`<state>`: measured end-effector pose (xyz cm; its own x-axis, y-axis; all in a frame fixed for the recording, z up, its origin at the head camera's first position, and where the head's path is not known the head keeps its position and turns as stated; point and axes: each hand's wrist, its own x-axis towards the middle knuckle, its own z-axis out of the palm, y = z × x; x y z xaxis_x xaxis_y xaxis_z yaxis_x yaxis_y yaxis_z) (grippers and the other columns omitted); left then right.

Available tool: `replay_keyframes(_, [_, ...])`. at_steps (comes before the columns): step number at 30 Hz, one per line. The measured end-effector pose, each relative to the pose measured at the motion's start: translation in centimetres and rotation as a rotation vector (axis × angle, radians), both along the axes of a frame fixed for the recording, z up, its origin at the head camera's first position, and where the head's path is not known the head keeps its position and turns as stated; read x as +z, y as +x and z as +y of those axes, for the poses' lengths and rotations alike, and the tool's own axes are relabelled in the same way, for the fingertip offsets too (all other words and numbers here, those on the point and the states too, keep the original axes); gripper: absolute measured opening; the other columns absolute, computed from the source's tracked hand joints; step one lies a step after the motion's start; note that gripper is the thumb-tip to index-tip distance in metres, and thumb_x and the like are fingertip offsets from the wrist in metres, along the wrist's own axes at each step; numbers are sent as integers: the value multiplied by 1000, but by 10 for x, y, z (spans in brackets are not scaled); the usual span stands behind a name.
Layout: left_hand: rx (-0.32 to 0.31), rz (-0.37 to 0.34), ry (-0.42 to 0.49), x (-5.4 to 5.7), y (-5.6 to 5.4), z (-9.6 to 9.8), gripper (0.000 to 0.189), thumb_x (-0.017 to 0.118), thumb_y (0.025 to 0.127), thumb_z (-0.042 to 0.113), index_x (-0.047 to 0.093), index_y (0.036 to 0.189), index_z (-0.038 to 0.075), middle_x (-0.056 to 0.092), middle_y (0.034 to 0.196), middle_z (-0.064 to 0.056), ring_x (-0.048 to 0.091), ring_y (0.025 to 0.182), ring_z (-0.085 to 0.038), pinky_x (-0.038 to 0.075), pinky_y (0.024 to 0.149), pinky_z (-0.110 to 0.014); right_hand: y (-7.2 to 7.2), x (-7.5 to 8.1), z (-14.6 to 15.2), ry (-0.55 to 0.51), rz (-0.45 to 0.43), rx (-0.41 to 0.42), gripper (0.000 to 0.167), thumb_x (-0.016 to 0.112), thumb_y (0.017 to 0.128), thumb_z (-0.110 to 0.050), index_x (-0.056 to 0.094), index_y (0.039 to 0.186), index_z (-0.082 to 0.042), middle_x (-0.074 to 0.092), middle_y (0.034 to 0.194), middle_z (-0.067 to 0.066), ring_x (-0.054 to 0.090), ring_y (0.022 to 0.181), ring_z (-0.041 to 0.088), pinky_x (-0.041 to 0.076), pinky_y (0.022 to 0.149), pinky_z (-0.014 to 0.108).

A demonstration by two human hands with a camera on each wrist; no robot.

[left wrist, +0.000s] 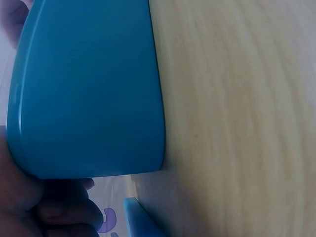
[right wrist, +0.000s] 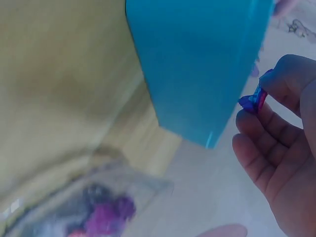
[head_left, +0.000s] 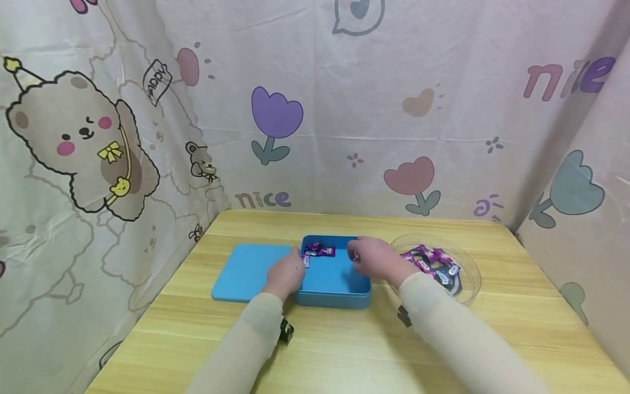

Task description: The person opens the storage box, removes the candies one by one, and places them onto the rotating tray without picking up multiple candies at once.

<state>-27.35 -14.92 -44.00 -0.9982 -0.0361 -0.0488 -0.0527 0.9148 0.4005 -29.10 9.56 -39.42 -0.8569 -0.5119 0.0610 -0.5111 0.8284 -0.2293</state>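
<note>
A blue rectangular box (head_left: 333, 300) stands uncovered on the table, with several purple wrapped candies (head_left: 325, 251) in its far left corner. My left hand (head_left: 286, 272) grips the box's left side, thumb at the rim; in the left wrist view its curled fingers (left wrist: 69, 212) show beside the box wall. Over the right side of the box is my right hand (head_left: 378, 259). Between thumb and fingertips it pinches one wrapped candy (right wrist: 256, 98), clear of the box rim in the right wrist view.
A flat blue lid (head_left: 246, 271) lies on the table left of the box. To the right, a clear round dish (head_left: 476, 276) holds several more wrapped candies (head_left: 424, 265), partly behind the right forearm. A printed curtain (head_left: 344, 109) hangs behind the wooden table (head_left: 344, 350).
</note>
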Motion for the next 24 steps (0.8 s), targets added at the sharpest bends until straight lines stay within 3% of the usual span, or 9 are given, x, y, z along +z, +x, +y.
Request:
replay_keyframes(7, [-12, 7, -5, -2, 0, -1, 50, 45, 106, 19, 36, 153, 2, 67, 102, -16, 56, 66, -25, 46, 50, -36, -7, 2, 35, -13, 16, -33, 11, 72, 90, -15, 67, 99, -19, 61, 89, -5, 57, 80, 17, 55, 76, 38])
replay_keyframes(15, [-11, 4, -6, -1, 0, -1, 51, 45, 106, 19, 35, 154, 2, 66, 116, -17, 58, 72, -25, 50, 55, -38, -13, -1, 94, 6, -4, -67, 12, 66, 82, -8, 63, 92, -15, 60, 83, -5, 55, 77, 17, 51, 77, 43])
replay_keyframes(24, [-14, 10, -1, 0, 0, -1, 52, 46, 106, 18, 35, 154, 2, 65, 124, -19, 58, 74, -26, 50, 56, -37, -17, -14, 155, 41, -96, -156, 9, 68, 84, -8, 62, 90, -12, 60, 83, -1, 56, 75, 18, 52, 75, 46])
